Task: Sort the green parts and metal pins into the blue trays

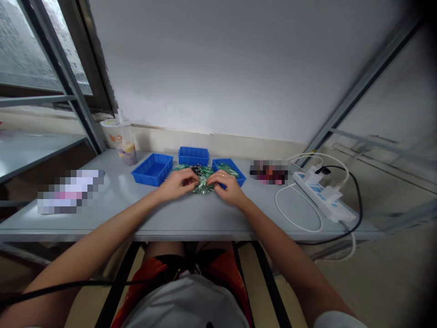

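A heap of small shiny green and dark pieces (204, 186), which look like thin packets, lies in the middle of the desk. At its left side is my left hand (179, 184), fingers curled, thumb and fingertips close together among the pieces. My right hand (228, 187), a ring on one finger, meets the heap from the right with its fingers bent together. What the fingertips pinch is too small to make out. Just beyond my right hand, a blue tray (241, 178) contains similar green pieces.
Two more blue trays stand behind the heap, one at the left (146, 178) and one at the back (194, 159). A lidded drink cup (124, 146) is at the back left. A white power strip (324, 198) with looping cables lies at the right. Two blurred-out items flank the work area.
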A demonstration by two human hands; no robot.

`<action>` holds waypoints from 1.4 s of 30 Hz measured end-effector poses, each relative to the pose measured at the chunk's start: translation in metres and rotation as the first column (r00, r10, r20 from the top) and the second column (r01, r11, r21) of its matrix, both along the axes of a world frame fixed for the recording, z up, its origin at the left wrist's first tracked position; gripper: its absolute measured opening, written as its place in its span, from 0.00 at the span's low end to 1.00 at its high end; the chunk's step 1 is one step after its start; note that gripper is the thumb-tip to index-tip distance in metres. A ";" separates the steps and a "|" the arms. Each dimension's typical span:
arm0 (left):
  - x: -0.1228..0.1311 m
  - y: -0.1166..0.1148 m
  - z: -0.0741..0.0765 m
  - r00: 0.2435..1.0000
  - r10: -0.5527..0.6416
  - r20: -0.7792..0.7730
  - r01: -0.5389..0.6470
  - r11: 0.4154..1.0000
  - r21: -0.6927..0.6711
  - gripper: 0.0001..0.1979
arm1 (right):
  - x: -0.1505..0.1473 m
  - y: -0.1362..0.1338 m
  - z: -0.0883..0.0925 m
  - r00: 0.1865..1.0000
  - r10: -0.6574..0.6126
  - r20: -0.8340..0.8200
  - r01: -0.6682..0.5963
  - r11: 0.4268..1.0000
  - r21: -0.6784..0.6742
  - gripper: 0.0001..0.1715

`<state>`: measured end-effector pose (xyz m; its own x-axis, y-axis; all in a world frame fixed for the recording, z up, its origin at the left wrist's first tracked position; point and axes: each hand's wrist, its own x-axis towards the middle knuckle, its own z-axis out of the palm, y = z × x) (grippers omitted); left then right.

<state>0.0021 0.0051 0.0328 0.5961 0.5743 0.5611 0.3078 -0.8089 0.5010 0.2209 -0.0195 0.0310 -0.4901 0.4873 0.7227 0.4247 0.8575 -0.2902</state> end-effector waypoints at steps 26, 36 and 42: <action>-0.001 0.001 -0.006 0.977 0.081 -0.195 -0.025 0.962 0.272 0.10 | -0.005 0.001 -0.007 0.946 -0.170 0.275 0.156 0.985 0.074 0.10; -0.003 0.001 -0.004 0.979 0.110 -0.174 -0.045 0.939 0.340 0.10 | -0.006 0.002 -0.007 0.949 -0.218 0.228 0.199 0.974 0.103 0.10; -0.003 0.004 -0.007 0.981 0.084 -0.176 -0.015 0.931 0.365 0.11 | -0.005 0.001 -0.005 0.962 -0.210 0.177 0.210 0.977 0.015 0.08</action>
